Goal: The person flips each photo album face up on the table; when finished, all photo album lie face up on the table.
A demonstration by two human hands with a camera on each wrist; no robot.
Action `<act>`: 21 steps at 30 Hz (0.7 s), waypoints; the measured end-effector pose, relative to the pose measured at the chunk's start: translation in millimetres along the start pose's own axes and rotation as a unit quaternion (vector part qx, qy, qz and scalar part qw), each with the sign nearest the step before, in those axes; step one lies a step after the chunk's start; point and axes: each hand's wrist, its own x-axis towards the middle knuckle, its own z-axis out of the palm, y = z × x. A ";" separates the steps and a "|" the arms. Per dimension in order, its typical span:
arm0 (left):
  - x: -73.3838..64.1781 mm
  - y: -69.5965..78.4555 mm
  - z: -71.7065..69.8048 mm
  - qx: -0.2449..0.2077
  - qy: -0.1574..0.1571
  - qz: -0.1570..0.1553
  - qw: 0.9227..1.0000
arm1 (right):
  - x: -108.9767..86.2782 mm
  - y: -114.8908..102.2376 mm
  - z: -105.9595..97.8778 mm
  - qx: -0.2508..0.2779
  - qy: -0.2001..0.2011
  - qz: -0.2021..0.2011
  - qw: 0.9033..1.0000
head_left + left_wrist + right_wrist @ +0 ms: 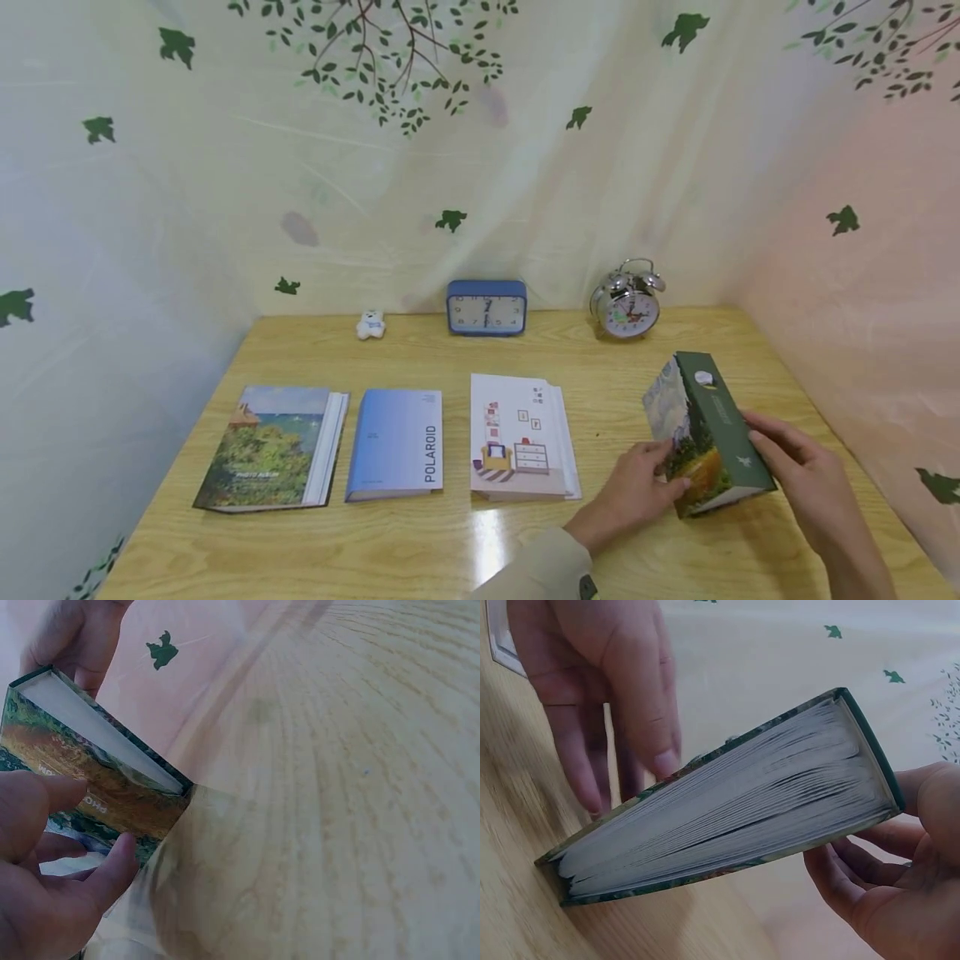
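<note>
A thick photo album [708,442] with a painted landscape cover and a dark green spine stands tilted at the right of the table, spine upward. My right hand [806,475] holds it at the spine and back cover; in the right wrist view the thumb of this hand [900,877] lies by the spine, with fingers on the cover below. Against the painted front cover rest the fairly straight fingers of my left hand [633,492]. Its thumb and fingertips touch the cover in the left wrist view. White page edges [727,802] show between the album's covers.
Left of the hands lie a white album with a room drawing [517,437], a blue Polaroid album [395,442] and a landscape photo album [270,450]. Along the back stand a small white bear figure [371,325], a blue clock [487,308] and a silver alarm clock [627,302].
</note>
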 end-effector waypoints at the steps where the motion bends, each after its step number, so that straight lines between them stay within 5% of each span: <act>1: 0.3 0.6 -1.3 0.000 0.006 0.004 1.000 | 0.0 -0.5 1.5 0.001 -0.003 -0.002 1.000; 10: 3.7 18.8 -25.6 -0.113 0.017 -0.041 0.993 | 0.5 -2.2 9.1 -0.027 -0.044 -0.014 0.999; 21: -1.5 26.2 -45.2 -0.138 0.042 -0.028 0.989 | 2.1 7.5 18.5 -0.035 -0.096 -0.010 0.995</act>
